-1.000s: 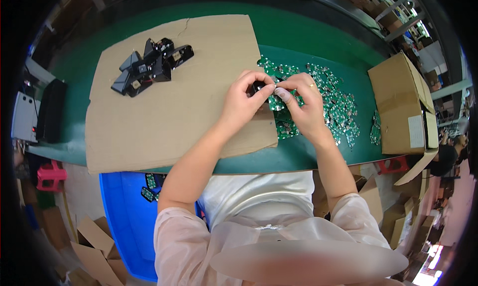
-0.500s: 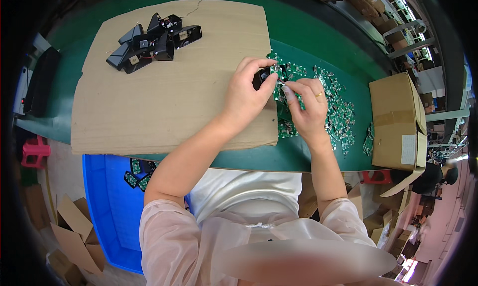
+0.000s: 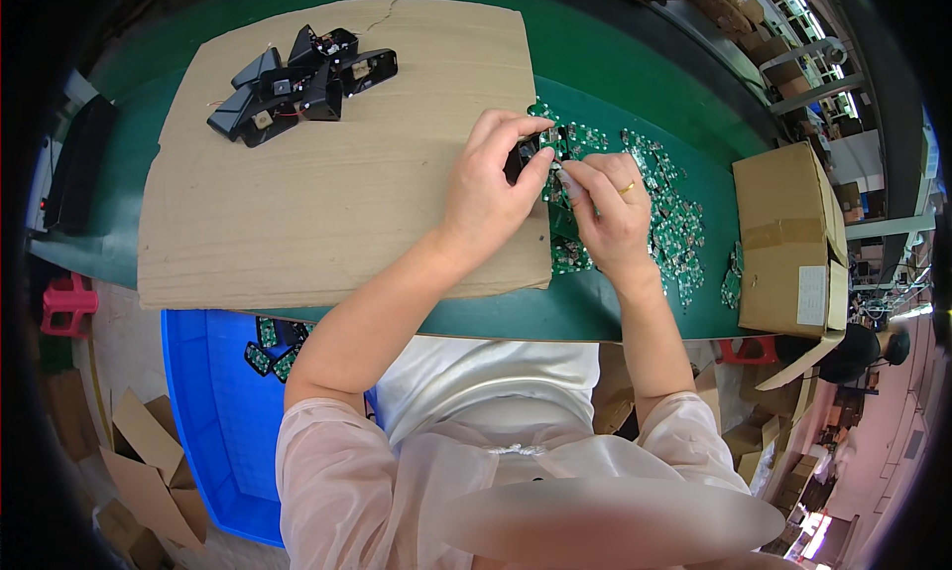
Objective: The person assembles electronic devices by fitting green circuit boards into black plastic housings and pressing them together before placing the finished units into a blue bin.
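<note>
My left hand [image 3: 488, 183] is closed around a black plastic housing [image 3: 521, 158] at the right edge of the cardboard sheet. A small green circuit board [image 3: 551, 141] shows at the housing's right side, under my left fingertips. My right hand [image 3: 615, 218] has thumb and forefinger pinched together right beside that board. Whatever sits between those fingertips is too small to make out. Loose green circuit boards [image 3: 679, 228] lie spread on the table around and beyond my right hand.
Several black housings [image 3: 322, 92] are heaped at the far left of the cardboard sheet [image 3: 327, 213], which covers part of the green table [image 3: 595, 317]. A cardboard box [image 3: 781, 238] stands at the right. Below the table's front edge, a blue bin [image 3: 228, 421] holds housings with boards [image 3: 260, 359].
My right fingertips have shifted slightly at the board's edge. My left hand keeps its hold on the housing, and the whole view has drifted a little.
</note>
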Demonstrator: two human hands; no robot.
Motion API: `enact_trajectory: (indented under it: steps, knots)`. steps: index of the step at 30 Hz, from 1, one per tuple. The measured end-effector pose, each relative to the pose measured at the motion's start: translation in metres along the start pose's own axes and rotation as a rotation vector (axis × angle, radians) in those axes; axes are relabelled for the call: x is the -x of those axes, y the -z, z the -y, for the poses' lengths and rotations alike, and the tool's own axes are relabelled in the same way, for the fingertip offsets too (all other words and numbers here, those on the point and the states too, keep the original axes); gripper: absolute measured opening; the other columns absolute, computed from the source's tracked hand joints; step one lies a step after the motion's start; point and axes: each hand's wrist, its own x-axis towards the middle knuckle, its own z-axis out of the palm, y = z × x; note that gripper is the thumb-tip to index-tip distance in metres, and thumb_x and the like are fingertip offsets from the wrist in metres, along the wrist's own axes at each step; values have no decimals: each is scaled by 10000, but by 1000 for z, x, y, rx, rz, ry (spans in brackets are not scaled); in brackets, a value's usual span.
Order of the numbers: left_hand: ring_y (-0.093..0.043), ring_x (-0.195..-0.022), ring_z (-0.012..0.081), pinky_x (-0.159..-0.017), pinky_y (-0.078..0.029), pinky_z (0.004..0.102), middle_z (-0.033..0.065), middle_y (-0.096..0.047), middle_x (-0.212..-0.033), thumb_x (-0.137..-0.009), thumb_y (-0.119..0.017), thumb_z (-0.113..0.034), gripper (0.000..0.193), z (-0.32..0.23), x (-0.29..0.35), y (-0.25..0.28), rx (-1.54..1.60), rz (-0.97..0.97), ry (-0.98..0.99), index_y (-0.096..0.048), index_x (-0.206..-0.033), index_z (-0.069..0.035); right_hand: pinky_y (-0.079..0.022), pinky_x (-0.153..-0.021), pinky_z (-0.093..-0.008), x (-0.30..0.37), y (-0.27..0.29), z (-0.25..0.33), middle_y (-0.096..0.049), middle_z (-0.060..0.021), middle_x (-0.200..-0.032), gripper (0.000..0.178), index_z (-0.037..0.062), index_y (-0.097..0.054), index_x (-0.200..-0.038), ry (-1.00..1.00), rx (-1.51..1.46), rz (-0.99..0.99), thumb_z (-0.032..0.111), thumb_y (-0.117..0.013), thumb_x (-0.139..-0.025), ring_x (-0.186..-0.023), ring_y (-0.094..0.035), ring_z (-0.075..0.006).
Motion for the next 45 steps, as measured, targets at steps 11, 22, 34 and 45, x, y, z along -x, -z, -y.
enact_trajectory:
  steps: [11, 22, 34, 45]
  knots:
    - [-558, -823, 238, -715, -459, 311, 101, -539, -942, -756, -616, -80, 212, -4, 0, 2, 34, 68, 66, -594, -964, -40, -478, -627, -344, -6, 14, -11, -565, -90, -837, 244, 3, -594, -869, 120, -49, 101, -61, -615, -634, -750, -553, -252]
    - [-512, -823, 105, -668, -417, 216, 45, -528, -957, -813, -591, -48, 196, -2, -2, 3, 53, 82, 85, -605, -1007, -24, -463, -625, -336, -12, 13, -10, -561, -94, -832, 222, -9, -592, -863, 126, -63, 109, -62, -610, -648, -743, -542, -247]
    - [-529, -841, 142, -706, -433, 240, 72, -536, -947, -795, -593, -30, 202, -2, -1, 4, 1, 69, 46, -601, -996, -11, -464, -607, -329, -10, 11, -9, -553, -92, -842, 276, -9, -579, -882, 172, 30, 142, -48, -618, -611, -730, -531, -240]
    - [-566, -818, 248, -707, -466, 320, 110, -543, -935, -760, -621, -85, 204, -1, 0, 2, -22, 8, 7, -592, -956, -36, -455, -581, -324, -7, 1, -2, -541, -95, -798, 252, -9, -572, -860, 167, 55, 69, -52, -627, -618, -691, -517, -236]
